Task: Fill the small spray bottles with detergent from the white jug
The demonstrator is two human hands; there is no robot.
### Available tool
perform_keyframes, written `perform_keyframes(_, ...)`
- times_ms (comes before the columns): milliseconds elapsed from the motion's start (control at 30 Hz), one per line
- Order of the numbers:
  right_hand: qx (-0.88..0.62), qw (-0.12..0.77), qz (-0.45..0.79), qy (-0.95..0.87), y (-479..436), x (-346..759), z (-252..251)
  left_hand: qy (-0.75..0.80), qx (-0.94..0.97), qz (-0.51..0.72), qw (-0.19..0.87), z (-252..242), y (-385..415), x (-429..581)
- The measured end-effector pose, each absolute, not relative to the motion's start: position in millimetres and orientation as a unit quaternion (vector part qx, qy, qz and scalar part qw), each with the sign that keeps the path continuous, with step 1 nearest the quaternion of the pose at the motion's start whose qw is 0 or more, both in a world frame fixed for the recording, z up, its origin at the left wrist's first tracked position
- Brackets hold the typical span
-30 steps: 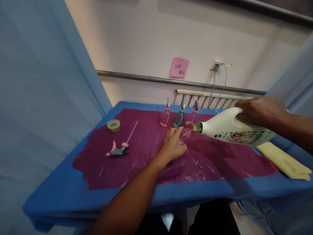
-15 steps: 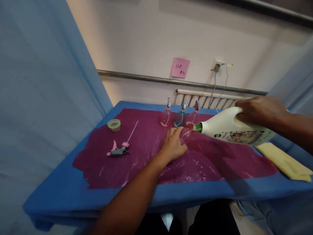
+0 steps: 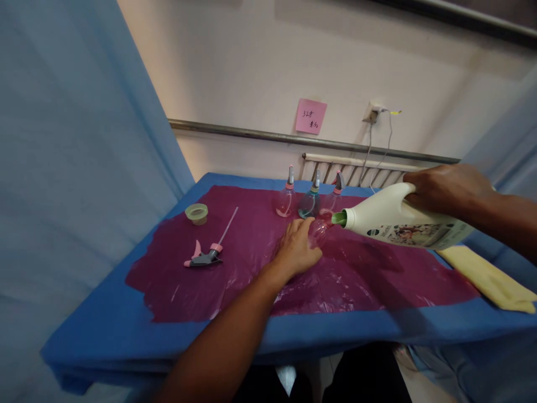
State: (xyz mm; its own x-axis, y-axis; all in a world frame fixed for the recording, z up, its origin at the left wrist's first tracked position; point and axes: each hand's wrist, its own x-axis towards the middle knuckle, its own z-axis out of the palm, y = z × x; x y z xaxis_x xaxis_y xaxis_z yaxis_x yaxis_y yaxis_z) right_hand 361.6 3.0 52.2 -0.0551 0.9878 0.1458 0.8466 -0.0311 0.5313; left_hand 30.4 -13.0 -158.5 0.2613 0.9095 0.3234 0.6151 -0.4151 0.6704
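Observation:
My left hand [image 3: 298, 246] is wrapped round a clear spray bottle body [image 3: 321, 230] that has no trigger top and leans to the right. In my right hand [image 3: 447, 190] is the handle of a large cream detergent jug [image 3: 403, 221], tipped nearly level. Its green spout [image 3: 339, 219] meets the mouth of the clear bottle; whether liquid is flowing I cannot tell. A grey and pink spray trigger [image 3: 204, 257] with its thin tube lies left of my left hand.
Three spray bottles with tops stand at the back, including a teal one [image 3: 309, 205]. A greenish cap [image 3: 196, 213] sits at left, a folded yellow cloth [image 3: 489, 278] at right. Purple plastic sheeting [image 3: 247, 224] covers the blue-draped table [image 3: 104, 324]. Blue curtains hang at both sides.

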Motion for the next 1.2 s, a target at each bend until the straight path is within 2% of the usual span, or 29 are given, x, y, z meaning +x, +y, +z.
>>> perform_keyframes(167,0.664,0.141,0.254,0.689,6,367,50,0.503,0.764,0.343,0.213,-156,-14,31)
perform_keyframes(400,0.648,0.092,0.276,0.704,10,373,45,0.506,0.762,0.34,0.22,-154,-15,30)
perform_keyframes(667,0.665,0.08,0.244,0.702,14,371,48,0.512,0.757,0.336,0.226,-151,-16,30)
perform_keyframes(1200,0.659,0.12,0.257,0.696,10,359,54,0.525,0.748,0.333,0.23,-149,-17,31)
